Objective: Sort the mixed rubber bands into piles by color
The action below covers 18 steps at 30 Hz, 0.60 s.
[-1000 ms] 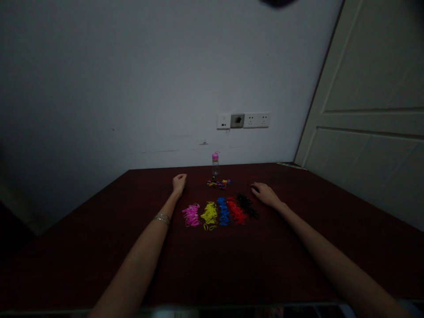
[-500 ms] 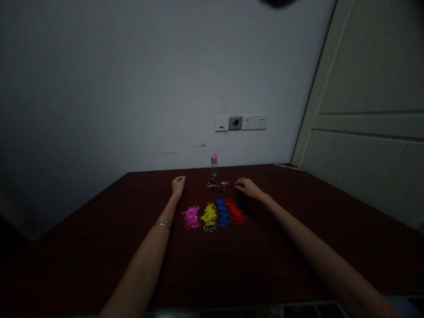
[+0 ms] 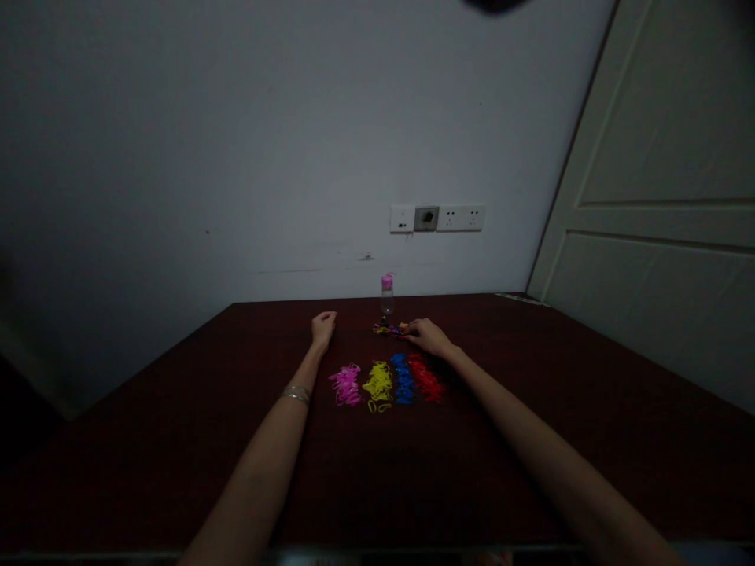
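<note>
My left hand (image 3: 324,326) rests on the table left of the bottle, its fingers curled in; what they hold, if anything, is hidden. At the right end of a small mixed pile of coloured bands (image 3: 386,328), my right hand (image 3: 425,336) touches the bands with its fingertips, thumb and fingers slightly apart. Nearer to me lie separate heaps of bands: pink (image 3: 347,385), yellow (image 3: 378,382), blue (image 3: 403,379) and red (image 3: 425,379). Behind the mixed pile stands a clear bottle with a pink cap (image 3: 387,294).
The dark red table (image 3: 366,472) runs back to a pale wall with white sockets (image 3: 461,218). A panelled door (image 3: 654,275) stands at the right. A silvery bracelet (image 3: 296,393) circles my left wrist.
My right hand has moved left, from beside the mixed pile onto its right end. The whole view has shifted slightly; my left hand keeps its curled pose.
</note>
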### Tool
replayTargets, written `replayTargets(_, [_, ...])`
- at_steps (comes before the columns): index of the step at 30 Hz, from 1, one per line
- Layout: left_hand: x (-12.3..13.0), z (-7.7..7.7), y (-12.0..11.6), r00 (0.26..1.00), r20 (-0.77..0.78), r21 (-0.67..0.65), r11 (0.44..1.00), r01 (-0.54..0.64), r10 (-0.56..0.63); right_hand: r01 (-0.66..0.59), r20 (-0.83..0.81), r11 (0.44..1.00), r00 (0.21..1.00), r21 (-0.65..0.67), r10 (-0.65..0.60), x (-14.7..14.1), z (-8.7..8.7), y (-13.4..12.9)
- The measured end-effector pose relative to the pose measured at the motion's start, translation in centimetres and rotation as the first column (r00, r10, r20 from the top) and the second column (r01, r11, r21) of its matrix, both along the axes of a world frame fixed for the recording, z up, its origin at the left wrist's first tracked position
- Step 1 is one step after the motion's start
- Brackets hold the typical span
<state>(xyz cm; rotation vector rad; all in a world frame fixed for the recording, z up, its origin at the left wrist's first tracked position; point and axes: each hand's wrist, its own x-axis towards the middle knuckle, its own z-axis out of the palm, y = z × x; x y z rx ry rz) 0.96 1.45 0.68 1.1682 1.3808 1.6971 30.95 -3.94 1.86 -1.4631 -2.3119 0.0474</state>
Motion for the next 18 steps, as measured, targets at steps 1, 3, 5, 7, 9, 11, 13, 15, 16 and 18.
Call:
replayTargets(1, [0.01, -0.02, 0.02, 1.000, -0.004, -0.001, 1.000, 0.000, 0.000, 0.008, 0.001, 1.000, 1.000, 0.006, -0.008, -0.05, -0.05, 0.01])
replayTargets(3, [0.02, -0.09, 0.08, 1.000, -0.011, -0.003, 1.000, -0.002, 0.002, 0.024, 0.003, 1.000, 1.000, 0.015, -0.024, -0.13, -0.13, -0.03])
replayTargets(5, [0.00, -0.17, 0.15, 1.000, -0.020, -0.001, 1.000, -0.005, 0.005, 0.039, 0.001, 0.999, 0.999, 0.022, -0.039, -0.16, -0.17, -0.09])
replayTargets(7, [-0.03, -0.26, 0.24, 0.999, -0.032, 0.008, 1.000, -0.004, 0.005, 0.046, -0.002, 0.998, 0.999, 0.031, -0.046, -0.15, -0.18, -0.12])
replayTargets(9, [-0.08, -0.36, 0.34, 0.999, -0.040, 0.015, 1.000, 0.005, -0.005, 0.046, -0.002, 0.998, 0.999, 0.042, -0.046, -0.11, -0.20, -0.05])
replayTargets(11, [-0.12, -0.44, 0.45, 0.999, -0.041, 0.017, 1.000, 0.013, -0.013, 0.043, 0.000, 0.998, 0.999, 0.048, -0.043, -0.05, -0.25, 0.11])
replayTargets(13, [-0.14, -0.50, 0.52, 0.999, -0.041, 0.019, 1.000, 0.013, -0.012, 0.047, 0.002, 0.998, 0.999, 0.044, -0.047, 0.02, -0.33, 0.32])
replayTargets(15, [-0.14, -0.54, 0.55, 0.999, -0.045, 0.024, 1.000, 0.009, -0.008, 0.055, 0.007, 0.998, 0.998, 0.038, -0.055, 0.09, -0.42, 0.51])
replayTargets(16, [-0.14, -0.54, 0.54, 0.999, -0.048, 0.026, 1.000, 0.010, -0.009, 0.058, 0.012, 0.998, 0.998, 0.035, -0.059, 0.11, -0.46, 0.60])
replayTargets(18, [-0.12, -0.53, 0.49, 0.998, -0.058, 0.032, 0.999, 0.007, -0.005, 0.064, 0.020, 0.997, 0.998, 0.029, -0.065, 0.15, -0.53, 0.71])
